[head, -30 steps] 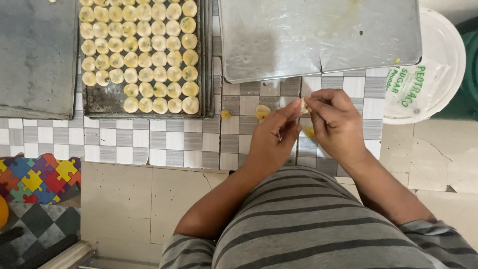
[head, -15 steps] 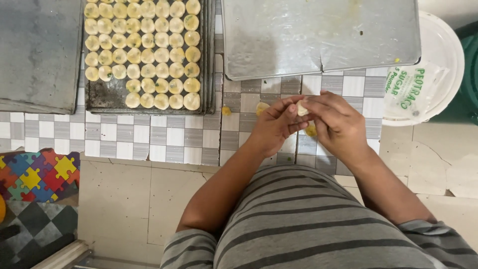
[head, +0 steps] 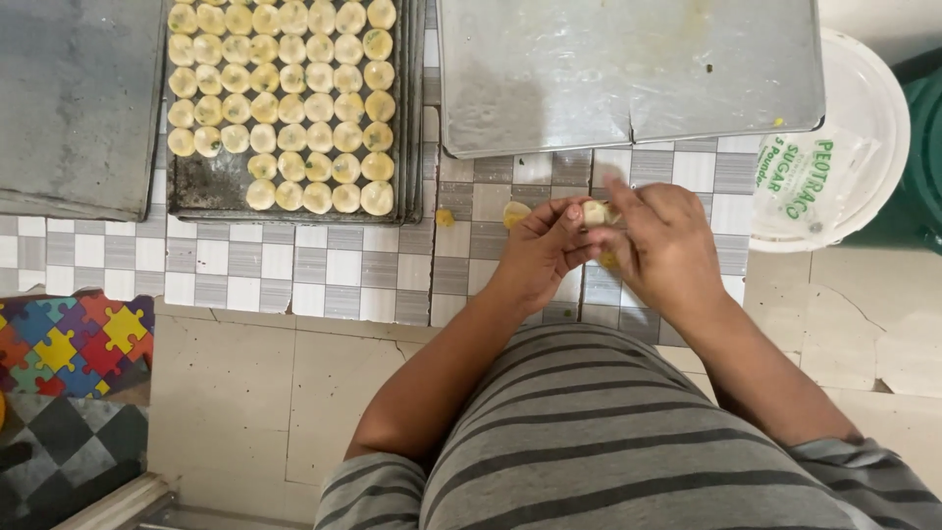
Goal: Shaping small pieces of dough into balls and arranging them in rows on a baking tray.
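A small pale yellow dough piece (head: 595,211) sits pinched between the fingertips of both hands, roundish and soft-looking, most of it hidden by the fingers around it. The left hand (head: 538,257) curls its fingers toward it from one side, thumb and forefinger closed on the lump; the right hand (head: 667,245) meets it from the other side, its fingers bent and pressed onto the same piece, with a bit of yellow showing under its palm. Just beyond the left fingertips a second yellow dough lump (head: 515,213) lies on the counter, and a smaller yellow crumb (head: 444,217) lies farther out on that side. The counter is a checked tile surface (head: 294,265) in grey and white squares. Well beyond the left fingers stands a dark baking tray (head: 206,191) filled with rows of round pale dough discs (head: 280,108), and straight past the fingertips lies a bare metal sheet tray (head: 628,74). Off past the right hand sits a white bucket lid (head: 873,108) with a label. Below the counter edge the floor shows beige tiles (head: 245,393) and a colourful puzzle mat (head: 69,329).
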